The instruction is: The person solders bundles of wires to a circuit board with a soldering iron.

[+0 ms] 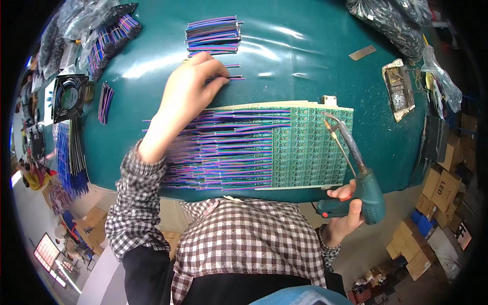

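Note:
My left hand [193,81] reaches over the far side of the green table, thumb and fingers pinched on a short multicoloured wire lead [238,78]. Just beyond it lies a stack of similar wire leads [212,34]. My right hand [348,208] grips a green soldering gun [371,195] by its handle. The gun's bent tip and thin feed tube point up and left, above the right part of a green circuit board panel [315,152]. Rows of wire leads [223,152] lie across the panel's left part, their ends along its small boards.
A small fan [69,99] and a loose wire bundle [105,103] are at the left. Wrapped wire bundles [112,43] lie at the far left. A worn tray [398,90], a flat metal piece [362,53] and a black plastic bag [389,23] are at the right.

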Available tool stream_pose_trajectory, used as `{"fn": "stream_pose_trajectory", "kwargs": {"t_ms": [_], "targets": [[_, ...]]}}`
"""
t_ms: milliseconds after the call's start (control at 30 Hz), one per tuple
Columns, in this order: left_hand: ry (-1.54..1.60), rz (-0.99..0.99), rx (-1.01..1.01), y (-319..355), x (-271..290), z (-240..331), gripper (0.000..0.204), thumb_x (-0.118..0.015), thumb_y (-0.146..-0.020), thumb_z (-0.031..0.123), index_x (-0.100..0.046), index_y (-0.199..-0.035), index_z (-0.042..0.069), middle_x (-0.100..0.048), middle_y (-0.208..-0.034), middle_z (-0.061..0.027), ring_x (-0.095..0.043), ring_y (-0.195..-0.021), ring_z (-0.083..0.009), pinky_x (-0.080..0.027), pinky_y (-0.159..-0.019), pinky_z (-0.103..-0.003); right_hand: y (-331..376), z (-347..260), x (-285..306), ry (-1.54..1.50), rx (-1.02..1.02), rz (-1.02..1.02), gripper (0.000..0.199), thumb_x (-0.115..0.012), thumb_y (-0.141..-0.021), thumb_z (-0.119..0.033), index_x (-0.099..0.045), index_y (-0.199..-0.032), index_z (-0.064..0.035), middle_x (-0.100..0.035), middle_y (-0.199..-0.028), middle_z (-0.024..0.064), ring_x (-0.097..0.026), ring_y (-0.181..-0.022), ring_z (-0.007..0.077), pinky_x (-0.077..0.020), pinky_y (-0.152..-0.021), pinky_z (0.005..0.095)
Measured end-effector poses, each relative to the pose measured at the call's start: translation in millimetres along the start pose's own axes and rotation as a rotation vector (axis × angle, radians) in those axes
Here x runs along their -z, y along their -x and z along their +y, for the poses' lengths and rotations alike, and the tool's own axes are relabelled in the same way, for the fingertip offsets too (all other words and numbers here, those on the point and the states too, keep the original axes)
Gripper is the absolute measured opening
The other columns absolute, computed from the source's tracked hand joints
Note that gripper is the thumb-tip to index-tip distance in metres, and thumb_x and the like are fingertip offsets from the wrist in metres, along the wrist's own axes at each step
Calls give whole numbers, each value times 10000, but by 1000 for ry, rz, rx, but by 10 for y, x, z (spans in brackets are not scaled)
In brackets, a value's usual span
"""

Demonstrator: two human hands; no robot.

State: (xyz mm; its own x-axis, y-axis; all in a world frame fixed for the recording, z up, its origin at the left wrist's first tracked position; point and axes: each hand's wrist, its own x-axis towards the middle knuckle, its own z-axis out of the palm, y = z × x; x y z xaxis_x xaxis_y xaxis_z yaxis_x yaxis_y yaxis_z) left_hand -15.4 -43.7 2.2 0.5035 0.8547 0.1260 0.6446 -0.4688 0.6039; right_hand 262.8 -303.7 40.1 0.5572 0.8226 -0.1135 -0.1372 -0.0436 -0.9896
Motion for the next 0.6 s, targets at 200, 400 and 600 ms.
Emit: {"fn": "stream_pose_trajectory", "kwargs": {"t_ms": [200,400,600], "targets": [[108,-133,158,-126,-56,-66,118,-717,-835,29,-612,-871,-12,-573,-829,-56,-632,-778,-153,-518,-710,-288,69,30,15,-79,2,73,532,-697,-892,-282,-536,-1175,139,-613,-835,143,-644,-735,261,-601,-681,430],[199,-102,119,-120,-92,-183,113,-719,-807,64,-624,-849,20,-596,-809,-66,-647,-759,-189,-528,-704,-313,76,50,27,-9,0,7,530,-642,-944,-342,-524,-1208,101,-591,-853,118,-616,-754,238,-582,-679,409],[353,-151,181,-113,-86,-261,106,-706,-805,12,-614,-856,-5,-618,-816,-31,-651,-792,-134,-528,-731,-277,63,67,58,5,-15,17,539,-639,-945,-339,-524,-1222,108,-590,-857,126,-620,-758,247,-582,-692,418]]}}
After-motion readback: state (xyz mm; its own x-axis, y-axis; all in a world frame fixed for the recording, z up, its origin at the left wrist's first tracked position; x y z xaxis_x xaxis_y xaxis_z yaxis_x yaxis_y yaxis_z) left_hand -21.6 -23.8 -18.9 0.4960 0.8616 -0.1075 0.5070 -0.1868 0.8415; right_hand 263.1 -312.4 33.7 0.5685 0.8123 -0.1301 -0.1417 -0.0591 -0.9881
